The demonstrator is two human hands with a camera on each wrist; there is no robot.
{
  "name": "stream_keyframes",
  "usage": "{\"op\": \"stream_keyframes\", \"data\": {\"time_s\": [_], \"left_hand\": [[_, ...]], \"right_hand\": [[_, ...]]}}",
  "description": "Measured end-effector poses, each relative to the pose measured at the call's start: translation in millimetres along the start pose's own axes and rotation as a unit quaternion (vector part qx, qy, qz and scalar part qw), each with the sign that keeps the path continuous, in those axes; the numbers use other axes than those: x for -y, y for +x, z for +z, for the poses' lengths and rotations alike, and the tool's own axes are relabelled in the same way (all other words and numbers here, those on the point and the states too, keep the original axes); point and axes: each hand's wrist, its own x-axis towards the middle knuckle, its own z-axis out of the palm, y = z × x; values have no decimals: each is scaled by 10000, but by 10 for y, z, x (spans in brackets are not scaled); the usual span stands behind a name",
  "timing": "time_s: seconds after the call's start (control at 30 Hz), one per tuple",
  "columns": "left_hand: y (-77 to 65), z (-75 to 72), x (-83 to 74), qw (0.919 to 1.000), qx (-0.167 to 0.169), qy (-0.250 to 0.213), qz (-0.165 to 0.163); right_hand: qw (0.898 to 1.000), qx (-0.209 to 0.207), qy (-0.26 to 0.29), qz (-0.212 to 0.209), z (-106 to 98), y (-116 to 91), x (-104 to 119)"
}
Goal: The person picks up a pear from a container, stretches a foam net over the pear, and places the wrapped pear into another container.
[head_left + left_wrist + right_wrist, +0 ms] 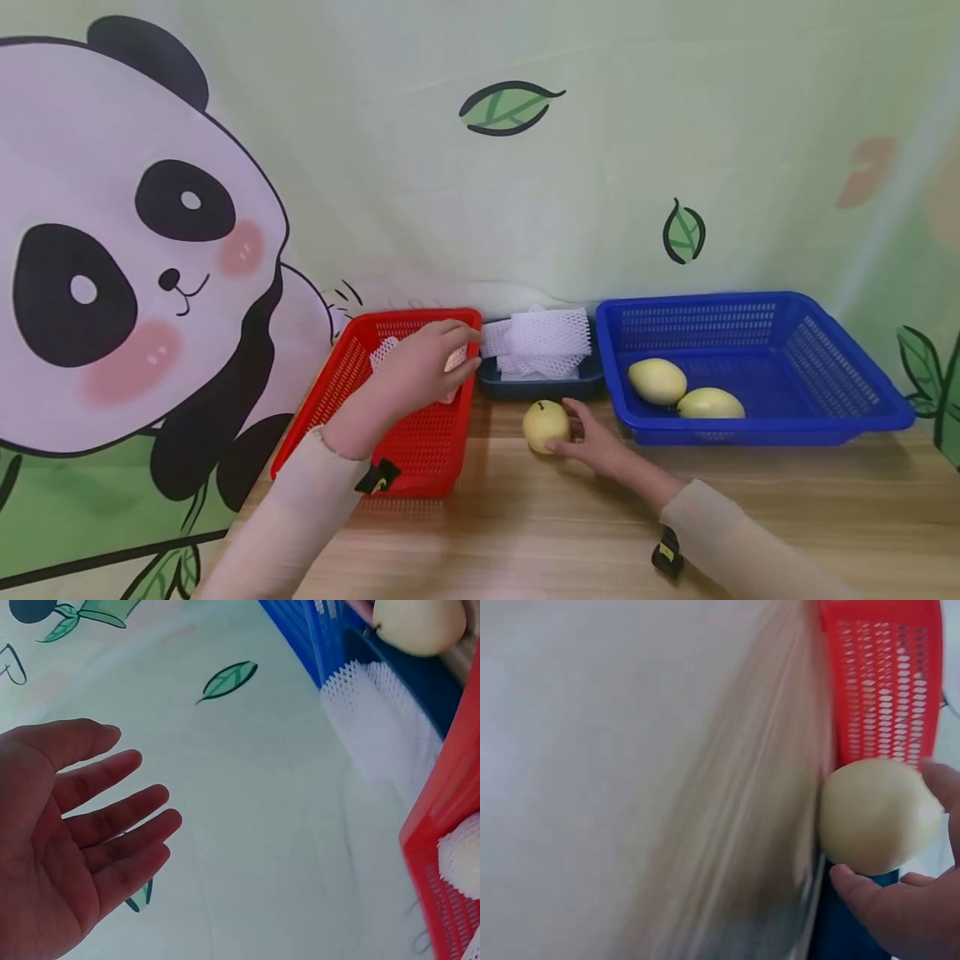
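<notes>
A pale yellow pear with a dark stem is at the wooden table, in front of the small dark blue tray. My right hand holds it from the right, thumb and fingers curved round its side; the right wrist view shows fingertips at the pear. My left hand hovers over the red basket, its fingers spread and slightly bent in the left wrist view, the palm bare. Under it in the basket, partly hidden, lies fruit in white foam netting.
White foam net sleeves are piled in the dark blue tray between the baskets. At the right stands a larger blue basket with two yellow pears in its left part. A printed panda cloth hangs behind the table.
</notes>
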Motion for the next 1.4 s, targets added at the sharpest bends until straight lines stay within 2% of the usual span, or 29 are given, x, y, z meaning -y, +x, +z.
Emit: {"op": "stream_keyframes", "data": {"time_s": [0.17,0.3,0.47,0.63,0.83,0.97,1.07,1.17,1.3,1.4], "left_hand": [[396,-74,74,9974,267,-612,-256],[790,-3,91,9948,386,-898,-276],[1274,227,88,9924,671,-1018,-158],[1583,540,84,9887,932,-1140,-266],[1779,904,122,9882,917,-1106,-527],[1854,1113,185,9893,964,-732,-809],[1905,1242,241,9900,954,-499,-906],[1930,1321,284,9892,904,-537,-1019],[1908,1362,306,9843,923,-665,-1349],[1898,1393,272,9814,1008,-631,-1504]], "right_hand": [[9986,-86,-431,-301,-112,-245,79],[9952,71,-773,-588,-207,-483,126],[9923,470,-598,-973,-259,-761,157],[9907,1041,-271,-831,-242,-1009,174],[9873,1403,-186,-723,-174,-1184,191],[9869,1465,-133,-664,-159,-1255,189],[9863,1456,-98,-767,-160,-1291,180],[9866,1403,-181,-815,-174,-1311,174],[9866,1314,-387,-891,-192,-1320,148],[9875,1316,-406,-769,-218,-1344,112]]}}
